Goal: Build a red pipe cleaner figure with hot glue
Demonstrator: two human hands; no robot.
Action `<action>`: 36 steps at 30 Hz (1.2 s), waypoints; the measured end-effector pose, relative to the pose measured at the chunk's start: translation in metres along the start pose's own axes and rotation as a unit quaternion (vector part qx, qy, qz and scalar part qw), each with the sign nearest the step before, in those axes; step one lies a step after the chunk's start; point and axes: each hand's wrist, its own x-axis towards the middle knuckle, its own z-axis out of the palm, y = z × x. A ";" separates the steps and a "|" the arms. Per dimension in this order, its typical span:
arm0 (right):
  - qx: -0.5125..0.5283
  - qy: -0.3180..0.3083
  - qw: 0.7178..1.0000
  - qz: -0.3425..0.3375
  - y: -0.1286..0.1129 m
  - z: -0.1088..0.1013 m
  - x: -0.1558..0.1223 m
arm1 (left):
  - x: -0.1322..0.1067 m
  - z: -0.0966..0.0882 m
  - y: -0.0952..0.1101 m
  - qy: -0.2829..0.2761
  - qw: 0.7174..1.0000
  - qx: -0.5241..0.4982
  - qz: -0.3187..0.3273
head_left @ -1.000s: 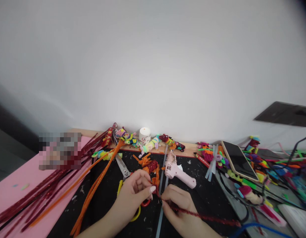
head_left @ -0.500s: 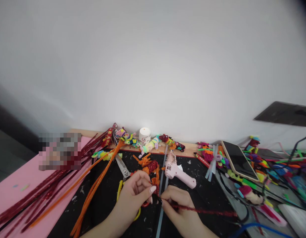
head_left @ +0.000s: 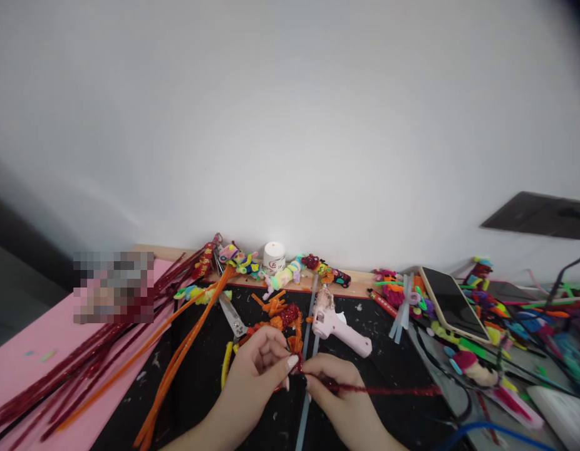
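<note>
My left hand [head_left: 257, 373] and my right hand [head_left: 337, 391] meet at the bottom middle over a black mat [head_left: 196, 376]. Both pinch a glittery red pipe cleaner [head_left: 388, 391]. Its free end runs out to the right from my right fingers. My left thumb and fingers close on a small red twisted piece at the other end. Just behind my hands lies an orange and red pipe-cleaner figure [head_left: 287, 319].
A pink glue gun [head_left: 334, 322] and scissors [head_left: 232, 316] lie on the mat behind my hands. Long red and orange pipe cleaners [head_left: 106, 363] fan out at the left over a pink sheet. A phone [head_left: 452, 304] and colourful craft bits crowd the right.
My right hand has turned and edged up, and the pipe cleaner's free end has swung upward to lie nearly level. My left hand stays pinched at the join.
</note>
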 end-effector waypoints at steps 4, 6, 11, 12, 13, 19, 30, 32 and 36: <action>0.024 -0.001 0.999 0.026 -0.003 -0.001 0.002 | -0.001 0.000 0.000 -0.004 1.000 0.011 -0.002; 0.034 -0.002 0.998 0.050 -0.003 0.000 0.002 | -0.001 -0.001 0.000 -0.005 1.000 0.015 -0.003; 0.098 -0.002 0.990 0.105 0.000 0.002 0.000 | -0.001 -0.001 -0.001 -0.004 1.000 0.010 -0.003; 0.109 -0.003 0.988 0.113 0.001 0.002 0.000 | -0.001 -0.001 -0.002 -0.003 1.000 0.010 -0.004; 0.116 -0.007 0.986 0.123 0.001 0.002 0.000 | -0.001 -0.001 -0.002 -0.003 1.000 0.010 -0.005; 0.142 -0.021 0.977 0.158 0.003 0.002 0.003 | 0.000 -0.002 -0.004 -0.012 1.000 -0.015 -0.011; 0.272 -0.024 0.947 0.171 0.004 0.003 0.004 | 0.002 -0.004 -0.008 -0.015 0.999 -0.042 -0.013; 0.284 -0.010 0.942 0.179 0.003 0.003 0.004 | 0.002 -0.003 -0.007 -0.008 0.999 -0.033 -0.014; 0.277 -0.002 0.944 0.179 0.004 0.002 0.004 | 0.002 -0.004 -0.004 0.005 1.000 0.008 -0.026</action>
